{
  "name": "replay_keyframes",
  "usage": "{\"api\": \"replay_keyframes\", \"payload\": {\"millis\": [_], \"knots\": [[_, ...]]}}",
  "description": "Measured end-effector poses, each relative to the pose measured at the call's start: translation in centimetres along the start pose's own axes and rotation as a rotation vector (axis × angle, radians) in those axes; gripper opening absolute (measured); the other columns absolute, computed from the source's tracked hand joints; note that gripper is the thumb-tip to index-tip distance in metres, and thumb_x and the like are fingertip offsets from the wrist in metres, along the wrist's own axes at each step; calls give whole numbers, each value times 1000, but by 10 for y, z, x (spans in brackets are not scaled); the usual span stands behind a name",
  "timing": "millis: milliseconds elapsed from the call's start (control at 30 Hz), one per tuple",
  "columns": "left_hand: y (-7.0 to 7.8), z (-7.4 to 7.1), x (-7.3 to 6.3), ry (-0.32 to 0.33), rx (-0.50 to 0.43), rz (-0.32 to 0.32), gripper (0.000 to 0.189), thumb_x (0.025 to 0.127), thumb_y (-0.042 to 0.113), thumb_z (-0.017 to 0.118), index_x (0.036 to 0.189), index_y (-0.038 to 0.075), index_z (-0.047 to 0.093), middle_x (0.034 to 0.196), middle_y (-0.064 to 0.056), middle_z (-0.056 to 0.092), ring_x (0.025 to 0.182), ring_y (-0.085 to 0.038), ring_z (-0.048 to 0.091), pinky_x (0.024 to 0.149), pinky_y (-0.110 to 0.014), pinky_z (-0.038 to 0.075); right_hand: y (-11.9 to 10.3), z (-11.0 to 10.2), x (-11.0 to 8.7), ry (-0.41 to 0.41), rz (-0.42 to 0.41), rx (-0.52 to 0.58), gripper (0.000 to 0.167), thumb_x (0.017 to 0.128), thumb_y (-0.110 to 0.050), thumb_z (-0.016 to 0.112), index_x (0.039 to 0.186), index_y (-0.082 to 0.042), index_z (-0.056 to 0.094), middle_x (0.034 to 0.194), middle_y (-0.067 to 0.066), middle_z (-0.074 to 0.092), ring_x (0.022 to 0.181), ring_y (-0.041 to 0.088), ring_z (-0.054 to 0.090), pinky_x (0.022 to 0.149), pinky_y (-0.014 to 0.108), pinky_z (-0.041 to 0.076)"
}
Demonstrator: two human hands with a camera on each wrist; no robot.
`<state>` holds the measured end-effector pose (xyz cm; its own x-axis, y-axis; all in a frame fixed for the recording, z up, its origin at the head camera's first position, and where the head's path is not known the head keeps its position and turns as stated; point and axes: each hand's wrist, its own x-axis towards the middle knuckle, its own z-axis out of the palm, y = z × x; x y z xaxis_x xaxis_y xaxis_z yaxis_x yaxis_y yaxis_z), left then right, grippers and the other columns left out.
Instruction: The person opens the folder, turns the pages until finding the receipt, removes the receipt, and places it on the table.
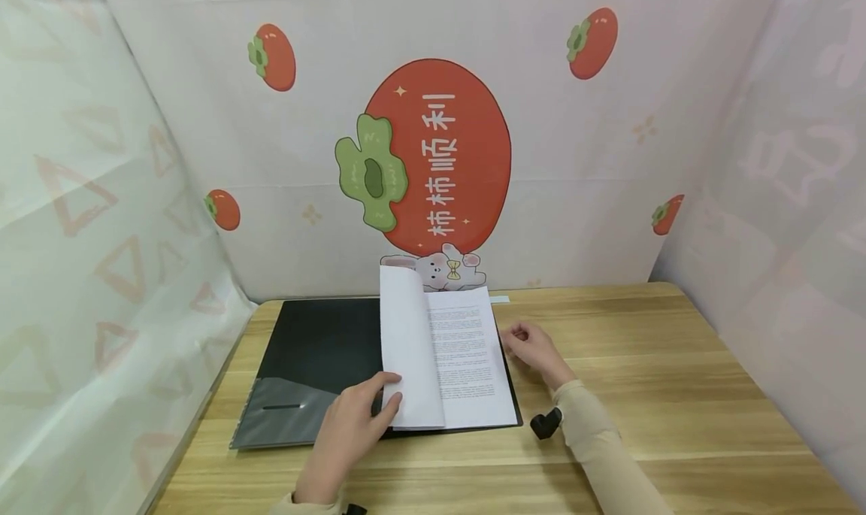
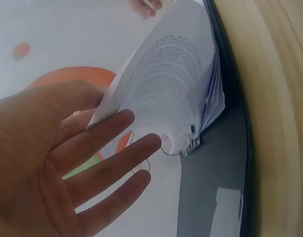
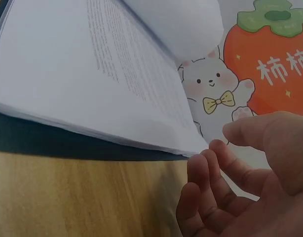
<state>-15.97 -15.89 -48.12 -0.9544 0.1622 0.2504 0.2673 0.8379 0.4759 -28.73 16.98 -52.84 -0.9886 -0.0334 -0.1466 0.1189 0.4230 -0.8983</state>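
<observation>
A black folder [image 1: 325, 342] lies spread on the wooden table, with a stack of printed pages [image 1: 467, 357] on its right half. My left hand [image 1: 352, 425] pinches the near left edge of a turned-over sheet of paper [image 1: 409, 334], which curves up over the stack. In the left wrist view the sheet [image 2: 159, 64] passes between thumb and forefinger, and the other fingers spread apart; a metal clip [image 2: 191, 143] shows by the pages. At the stack's right edge is my right hand [image 1: 537, 352], fingers loosely bent. The right wrist view shows its fingertips [image 3: 197, 168] close beside the pages' corner, gripping nothing.
A clear pocket [image 1: 284, 413] covers the lower part of the folder's left half. A small pale strip [image 1: 499, 299] lies behind the folder. White printed cloth [image 1: 575, 146] stands behind the table and along both sides.
</observation>
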Motion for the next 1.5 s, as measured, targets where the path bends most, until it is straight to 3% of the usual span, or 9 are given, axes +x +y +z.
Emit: {"api": "replay_keyframes", "payload": {"millis": [267,500,700,933,1000,1100,1200,1500], "knots": [[-19,-8,-7,5,-71,-90,20,97,23,79,116,23,76,69,12,49,57,-4,39,55,-26,36,5,2,0,10,14,-7,28,106,-26,63,116,1,64,99,14,66,83,23,63,71,30,48],[-35,-14,-17,26,-131,-172,22,98,26,79,119,22,76,68,8,46,61,-7,40,59,-26,37,6,8,2,0,9,-30,36,106,-25,62,129,2,65,104,13,68,85,22,63,73,30,48],[-50,-17,-22,44,-180,-237,23,99,24,78,121,19,76,64,5,40,57,-7,34,55,-25,34,5,12,-1,-18,-1,-51,42,107,-25,61,138,4,62,109,14,68,87,22,63,77,31,48],[-64,-19,-25,44,-169,-286,26,99,24,77,124,14,75,64,3,42,60,-10,38,56,-25,38,2,13,-3,-48,-13,-85,43,108,-23,60,142,2,59,112,14,69,89,22,64,80,34,49],[-68,-19,-26,53,-148,-294,27,99,23,78,123,13,75,71,1,55,65,-11,45,61,-27,46,3,13,-3,-48,-5,-80,44,108,-24,61,143,1,59,113,14,69,89,22,65,82,35,49],[-74,-21,-27,64,-125,-299,27,98,23,78,123,13,75,96,-8,73,77,-15,56,71,-34,54,4,13,-4,-47,-5,-71,44,107,-25,62,142,1,59,114,14,70,89,22,65,83,36,50],[-80,-23,-28,64,-107,-301,27,98,23,77,123,13,75,120,-15,75,90,-21,66,78,-42,58,3,12,-2,-53,-5,-53,46,106,-28,64,142,0,59,115,15,69,91,23,65,84,37,51],[-88,-23,-28,29,-76,-313,29,99,25,76,125,12,73,127,-15,73,107,-31,70,87,-53,57,1,7,1,-89,0,20,53,106,-35,66,144,0,56,118,19,67,97,27,65,81,34,48]]}}
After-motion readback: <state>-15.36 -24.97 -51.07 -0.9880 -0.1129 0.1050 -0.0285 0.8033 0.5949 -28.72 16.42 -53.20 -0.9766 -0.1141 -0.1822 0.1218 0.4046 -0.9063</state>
